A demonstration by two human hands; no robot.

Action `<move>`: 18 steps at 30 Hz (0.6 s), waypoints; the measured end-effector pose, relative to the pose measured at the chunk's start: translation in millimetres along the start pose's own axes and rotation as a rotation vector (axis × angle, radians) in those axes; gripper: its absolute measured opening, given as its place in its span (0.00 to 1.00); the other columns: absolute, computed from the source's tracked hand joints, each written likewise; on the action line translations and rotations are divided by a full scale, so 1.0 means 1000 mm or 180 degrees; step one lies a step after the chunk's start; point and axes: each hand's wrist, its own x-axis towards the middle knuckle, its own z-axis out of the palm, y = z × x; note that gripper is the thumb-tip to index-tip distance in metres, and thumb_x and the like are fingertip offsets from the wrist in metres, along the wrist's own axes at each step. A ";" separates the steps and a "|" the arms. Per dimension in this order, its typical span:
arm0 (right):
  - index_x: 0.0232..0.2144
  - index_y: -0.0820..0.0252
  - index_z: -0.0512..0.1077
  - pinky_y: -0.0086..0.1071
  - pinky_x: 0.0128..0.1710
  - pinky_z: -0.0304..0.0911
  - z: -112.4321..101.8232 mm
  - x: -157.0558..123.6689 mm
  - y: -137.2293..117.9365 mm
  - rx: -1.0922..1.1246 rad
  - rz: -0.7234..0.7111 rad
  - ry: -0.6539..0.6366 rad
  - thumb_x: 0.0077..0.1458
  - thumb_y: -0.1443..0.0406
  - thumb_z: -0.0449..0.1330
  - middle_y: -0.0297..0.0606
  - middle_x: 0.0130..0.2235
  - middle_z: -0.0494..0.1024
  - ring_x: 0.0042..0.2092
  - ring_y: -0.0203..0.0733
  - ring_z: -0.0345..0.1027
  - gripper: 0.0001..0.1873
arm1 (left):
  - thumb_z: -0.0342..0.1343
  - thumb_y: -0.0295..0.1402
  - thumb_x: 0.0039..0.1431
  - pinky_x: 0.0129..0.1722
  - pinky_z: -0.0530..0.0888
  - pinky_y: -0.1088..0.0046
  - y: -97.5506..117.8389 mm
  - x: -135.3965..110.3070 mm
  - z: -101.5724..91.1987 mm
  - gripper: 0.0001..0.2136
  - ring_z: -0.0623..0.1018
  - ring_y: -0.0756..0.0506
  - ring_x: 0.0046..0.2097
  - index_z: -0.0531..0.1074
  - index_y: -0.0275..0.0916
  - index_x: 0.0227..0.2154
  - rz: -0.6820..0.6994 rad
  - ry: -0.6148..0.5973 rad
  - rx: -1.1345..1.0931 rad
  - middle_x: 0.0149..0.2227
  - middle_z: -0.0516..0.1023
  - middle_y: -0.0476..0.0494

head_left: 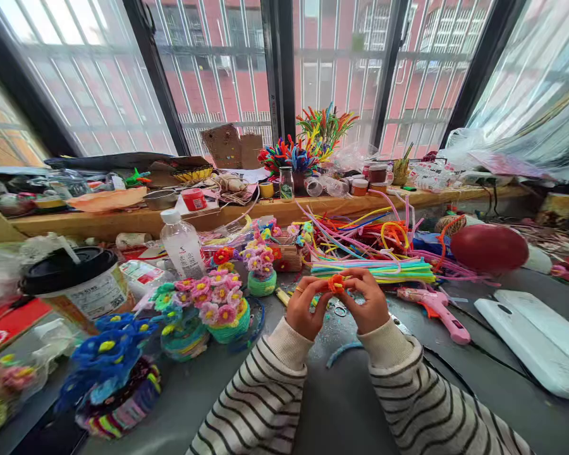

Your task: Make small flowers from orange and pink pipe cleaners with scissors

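My left hand (304, 308) and my right hand (368, 303) meet over the dark table, both in striped sleeves. Their fingertips pinch a small orange pipe-cleaner flower (336, 283) between them. Just beyond the hands lies a bundle of green and pastel pipe cleaners (374, 270). A pair of scissors (339, 309) lies partly hidden under the hands. A pink glue gun (437, 308) rests to the right of my right hand.
Finished pipe-cleaner flower pots (220, 306) and a blue flower piece (109, 354) stand to the left. A plastic bottle (182, 243), a lidded cup (76, 284), a red balloon (489, 248) and white flat pieces (533, 344) surround the work spot. The window ledge (123, 221) is crowded.
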 end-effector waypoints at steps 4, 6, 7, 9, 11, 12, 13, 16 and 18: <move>0.22 0.60 0.68 0.32 0.28 0.60 0.001 0.001 -0.001 0.0004 0.0032 -0.0032 0.40 0.62 0.56 0.39 0.32 0.66 0.33 0.39 0.60 0.07 | 0.49 0.24 0.45 0.31 0.67 0.75 0.002 0.002 -0.002 0.07 0.68 0.51 0.32 0.66 0.34 0.30 -0.0209 0.0004 -0.0154 0.28 0.67 0.44; 0.22 0.60 0.68 0.32 0.27 0.60 0.000 0.002 -0.001 -0.0011 0.0046 -0.0073 0.40 0.62 0.56 0.39 0.32 0.66 0.32 0.39 0.60 0.07 | 0.50 0.25 0.45 0.29 0.67 0.76 0.002 0.003 -0.003 0.06 0.68 0.51 0.31 0.66 0.34 0.29 -0.0367 0.0007 -0.0262 0.27 0.67 0.44; 0.22 0.60 0.68 0.32 0.27 0.60 -0.001 0.002 -0.001 -0.0022 0.0054 -0.0100 0.40 0.62 0.56 0.39 0.33 0.65 0.32 0.39 0.60 0.07 | 0.50 0.26 0.44 0.29 0.67 0.76 0.002 0.004 -0.003 0.05 0.68 0.51 0.31 0.66 0.34 0.28 -0.0437 -0.0001 -0.0307 0.27 0.67 0.44; 0.22 0.60 0.69 0.32 0.27 0.60 -0.003 0.004 0.000 -0.0030 0.0071 -0.0166 0.39 0.61 0.57 0.40 0.33 0.65 0.33 0.40 0.60 0.08 | 0.51 0.26 0.44 0.29 0.67 0.76 0.000 0.004 -0.004 0.05 0.68 0.51 0.30 0.67 0.34 0.27 -0.0528 -0.0013 -0.0355 0.26 0.67 0.45; 0.23 0.60 0.69 0.31 0.26 0.61 -0.005 0.006 0.002 0.0000 0.0087 -0.0220 0.40 0.62 0.56 0.40 0.34 0.65 0.35 0.41 0.60 0.07 | 0.51 0.26 0.44 0.29 0.68 0.76 -0.002 0.003 -0.004 0.05 0.68 0.51 0.30 0.67 0.34 0.28 -0.0595 0.0038 -0.0371 0.27 0.68 0.45; 0.23 0.60 0.69 0.31 0.27 0.61 -0.007 0.007 0.002 0.0020 0.0097 -0.0214 0.40 0.62 0.56 0.40 0.34 0.65 0.35 0.41 0.60 0.07 | 0.50 0.26 0.45 0.29 0.68 0.76 -0.004 0.002 -0.004 0.06 0.69 0.51 0.31 0.67 0.34 0.29 -0.0638 0.0079 -0.0373 0.27 0.68 0.44; 0.24 0.59 0.69 0.31 0.27 0.61 -0.008 0.007 0.003 0.0028 0.0110 -0.0187 0.41 0.63 0.55 0.40 0.34 0.65 0.36 0.41 0.60 0.07 | 0.50 0.27 0.45 0.29 0.68 0.76 -0.005 0.001 -0.003 0.07 0.69 0.51 0.31 0.67 0.34 0.30 -0.0685 0.0132 -0.0368 0.28 0.68 0.44; 0.25 0.59 0.69 0.30 0.27 0.61 -0.011 0.009 0.003 -0.0005 0.0125 -0.0003 0.43 0.65 0.54 0.39 0.33 0.65 0.36 0.40 0.59 0.06 | 0.49 0.27 0.46 0.30 0.69 0.76 -0.008 0.000 -0.002 0.08 0.69 0.50 0.33 0.67 0.35 0.32 -0.0777 0.0234 -0.0267 0.30 0.68 0.43; 0.25 0.59 0.69 0.30 0.27 0.60 -0.012 0.009 0.002 -0.0024 0.0062 0.0077 0.44 0.65 0.53 0.39 0.33 0.64 0.36 0.40 0.59 0.06 | 0.49 0.27 0.45 0.30 0.69 0.76 -0.008 0.000 -0.002 0.08 0.69 0.50 0.32 0.68 0.34 0.31 -0.0767 0.0227 -0.0138 0.30 0.69 0.43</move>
